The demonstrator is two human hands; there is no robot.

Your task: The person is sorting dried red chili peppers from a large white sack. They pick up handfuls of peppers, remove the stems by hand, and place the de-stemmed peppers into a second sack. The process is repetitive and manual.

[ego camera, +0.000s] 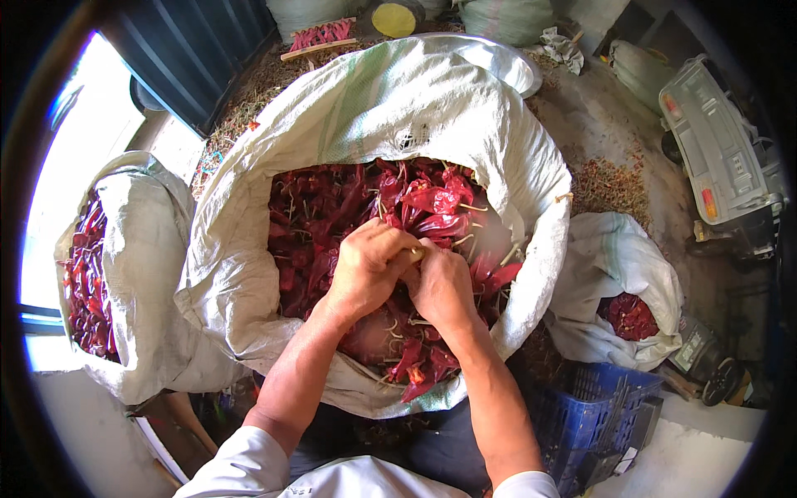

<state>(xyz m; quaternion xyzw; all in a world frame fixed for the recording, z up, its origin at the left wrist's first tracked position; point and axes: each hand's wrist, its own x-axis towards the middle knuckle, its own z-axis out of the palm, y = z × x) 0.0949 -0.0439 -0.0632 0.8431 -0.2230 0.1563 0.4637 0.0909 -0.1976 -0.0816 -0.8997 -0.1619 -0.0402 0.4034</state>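
Observation:
Over the mouth of a large white woven sack [233, 205], my left hand [372, 258] and my right hand [441, 280] meet with curled fingers. Pinched between them is a dried red chili pepper, mostly hidden, whose pale stem end [417, 252] shows at the fingertips. Glossy dark red chili peppers [317, 211] with thin stems fill the sack around and below my hands. A few brighter peppers [439, 211] lie just beyond my fingers. Close to my body, more peppers [414, 370] rest by the sack's near rim.
Left stands another white sack [149, 267] of chilies. On the right are a smaller chili sack [622, 261], a blue plastic crate [579, 404] and a grey three-wheeler's tailgate [716, 149]. Behind the big sack sit a metal basin [520, 62] and a small wooden stool [320, 46].

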